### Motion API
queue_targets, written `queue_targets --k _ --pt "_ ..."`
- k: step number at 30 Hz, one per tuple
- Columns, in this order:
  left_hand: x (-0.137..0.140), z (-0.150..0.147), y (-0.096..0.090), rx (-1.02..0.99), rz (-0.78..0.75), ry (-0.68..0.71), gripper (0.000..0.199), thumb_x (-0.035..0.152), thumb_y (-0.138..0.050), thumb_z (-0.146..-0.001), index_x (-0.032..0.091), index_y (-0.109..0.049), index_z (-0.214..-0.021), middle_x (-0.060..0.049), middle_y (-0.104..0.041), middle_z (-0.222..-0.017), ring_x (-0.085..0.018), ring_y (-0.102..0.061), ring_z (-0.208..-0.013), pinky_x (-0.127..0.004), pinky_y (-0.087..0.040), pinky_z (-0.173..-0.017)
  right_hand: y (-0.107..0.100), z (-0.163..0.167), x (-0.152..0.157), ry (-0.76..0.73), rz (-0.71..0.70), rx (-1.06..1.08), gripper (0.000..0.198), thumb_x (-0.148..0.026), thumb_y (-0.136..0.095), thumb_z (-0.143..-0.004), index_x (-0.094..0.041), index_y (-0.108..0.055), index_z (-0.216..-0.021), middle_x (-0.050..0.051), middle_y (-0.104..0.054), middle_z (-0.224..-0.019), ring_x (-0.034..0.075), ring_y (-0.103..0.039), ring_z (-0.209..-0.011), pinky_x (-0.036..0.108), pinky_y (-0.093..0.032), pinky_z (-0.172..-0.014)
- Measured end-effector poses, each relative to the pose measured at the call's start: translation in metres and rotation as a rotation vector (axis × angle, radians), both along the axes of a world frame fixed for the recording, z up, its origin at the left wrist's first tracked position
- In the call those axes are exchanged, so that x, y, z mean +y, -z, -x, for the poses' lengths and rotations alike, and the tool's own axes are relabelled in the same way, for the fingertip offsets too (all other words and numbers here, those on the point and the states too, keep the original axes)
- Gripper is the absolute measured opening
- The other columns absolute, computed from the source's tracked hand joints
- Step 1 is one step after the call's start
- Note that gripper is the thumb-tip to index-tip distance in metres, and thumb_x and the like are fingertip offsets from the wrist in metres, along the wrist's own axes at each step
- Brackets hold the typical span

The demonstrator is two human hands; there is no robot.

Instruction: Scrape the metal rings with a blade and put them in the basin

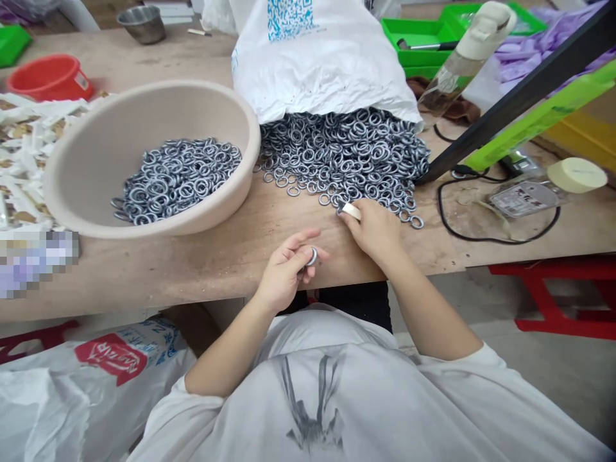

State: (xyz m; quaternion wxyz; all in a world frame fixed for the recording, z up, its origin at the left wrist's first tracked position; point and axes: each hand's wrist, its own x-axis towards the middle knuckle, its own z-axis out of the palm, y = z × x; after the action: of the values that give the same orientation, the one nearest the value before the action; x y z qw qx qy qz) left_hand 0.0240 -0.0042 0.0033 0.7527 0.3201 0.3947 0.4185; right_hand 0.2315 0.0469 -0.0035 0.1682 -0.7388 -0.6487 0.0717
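Near the table's front edge, my left hand pinches a grey ring between thumb and fingers. My right hand is closed round a short tool with a cream handle and a dark tip; its exact kind is hard to make out. That tip is at the near edge of a heap of grey rings, which spills from the mouth of a white sack. To the left, a large beige basin stands tilted, with many more such rings inside.
White pieces cover the table's left end, beside a red bowl. A metal bowl stands behind. At right are a black post, a clear bottle, a lidded jar, a black cable and green trays.
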Motion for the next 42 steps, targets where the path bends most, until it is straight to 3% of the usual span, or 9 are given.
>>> queue_targets --k 4,8,11,14,17,21,26,37,42 --pt "0.007 -0.001 -0.001 -0.008 0.053 -0.113 0.024 0.029 -0.072 -0.074 0.013 -0.071 -0.092 -0.003 -0.068 -0.077 -0.006 -0.049 -0.052 -0.018 -0.034 -0.045 -0.003 0.007 -0.004 -0.056 -0.104 0.428 0.02 -0.038 -0.067 -0.086 -0.019 -0.066 -0.08 0.006 -0.067 -0.077 0.021 -0.057 -0.071 0.031 -0.036 -0.064" --pt "0.006 -0.012 0.005 0.003 -0.007 -0.156 0.033 0.047 -0.075 -0.078 0.015 -0.065 -0.084 0.001 -0.061 -0.074 -0.005 -0.045 -0.05 -0.018 -0.031 -0.043 -0.01 0.037 -0.026 -0.203 0.02 1.089 0.031 -0.05 -0.069 -0.084 -0.02 -0.063 -0.082 0.0 -0.065 -0.072 0.014 -0.056 -0.064 0.028 -0.043 -0.061" --pt "0.002 -0.019 0.01 0.006 -0.082 -0.184 0.047 0.063 -0.07 -0.08 0.017 -0.061 -0.08 0.002 -0.057 -0.071 -0.005 -0.043 -0.049 -0.019 -0.031 -0.043 -0.013 0.059 -0.042 -0.196 0.082 1.275 0.04 -0.06 -0.072 -0.08 -0.022 -0.058 -0.081 -0.001 -0.065 -0.068 0.014 -0.059 -0.061 0.029 -0.049 -0.06" --pt "0.0 -0.021 0.012 0.024 -0.119 -0.231 0.052 0.068 -0.066 -0.081 0.017 -0.061 -0.081 0.002 -0.055 -0.068 -0.006 -0.043 -0.051 -0.019 -0.032 -0.045 -0.012 0.068 -0.047 -0.164 0.093 1.318 0.046 -0.064 -0.074 -0.076 -0.023 -0.054 -0.078 -0.002 -0.065 -0.067 0.014 -0.06 -0.059 0.03 -0.052 -0.06" --pt "0.002 -0.018 0.009 0.024 -0.114 -0.212 0.047 0.06 -0.075 -0.077 0.016 -0.059 -0.077 0.003 -0.053 -0.064 -0.005 -0.041 -0.051 -0.017 -0.03 -0.045 -0.01 0.063 -0.044 -0.195 0.118 1.313 0.05 -0.067 -0.074 -0.074 -0.023 -0.053 -0.075 -0.003 -0.061 -0.065 0.013 -0.056 -0.057 0.028 -0.049 -0.057" --pt "0.002 -0.012 -0.001 -0.101 0.02 -0.117 0.043 0.052 -0.08 -0.075 0.015 -0.059 -0.08 0.005 -0.049 -0.062 -0.002 -0.034 -0.045 -0.015 -0.025 -0.041 -0.009 0.053 -0.04 -0.207 0.059 1.258 0.05 -0.07 -0.069 -0.079 -0.021 -0.055 -0.075 -0.006 -0.047 -0.058 0.01 -0.044 -0.052 0.025 -0.04 -0.052" --pt "-0.003 -0.012 -0.011 -0.232 0.146 -0.045 0.044 0.05 -0.082 -0.074 0.015 -0.055 -0.078 0.006 -0.048 -0.062 -0.001 -0.034 -0.044 -0.014 -0.027 -0.041 -0.013 0.048 -0.042 -0.32 -0.05 1.069 0.05 -0.063 -0.076 -0.076 -0.021 -0.068 -0.102 0.001 -0.065 -0.083 0.016 -0.06 -0.075 0.03 -0.049 -0.072" --pt "0.0 -0.008 -0.009 -0.173 0.167 0.05 0.041 0.049 -0.079 -0.074 0.013 -0.059 -0.076 0.007 -0.045 -0.055 -0.001 -0.031 -0.04 -0.014 -0.023 -0.038 -0.018 0.051 -0.033 -0.395 0.125 1.188 0.049 -0.068 -0.066 -0.082 -0.019 -0.064 -0.077 0.001 -0.066 -0.069 0.014 -0.059 -0.065 0.028 -0.048 -0.066" --pt "0.0 -0.009 -0.009 -0.245 0.211 0.001 0.036 0.041 -0.081 -0.075 0.014 -0.057 -0.075 0.009 -0.042 -0.056 0.0 -0.029 -0.04 -0.012 -0.024 -0.037 -0.015 0.049 -0.033 -0.341 -0.041 1.066 0.049 -0.067 -0.069 -0.08 -0.019 -0.069 -0.09 0.002 -0.069 -0.081 0.016 -0.061 -0.075 0.029 -0.048 -0.072"
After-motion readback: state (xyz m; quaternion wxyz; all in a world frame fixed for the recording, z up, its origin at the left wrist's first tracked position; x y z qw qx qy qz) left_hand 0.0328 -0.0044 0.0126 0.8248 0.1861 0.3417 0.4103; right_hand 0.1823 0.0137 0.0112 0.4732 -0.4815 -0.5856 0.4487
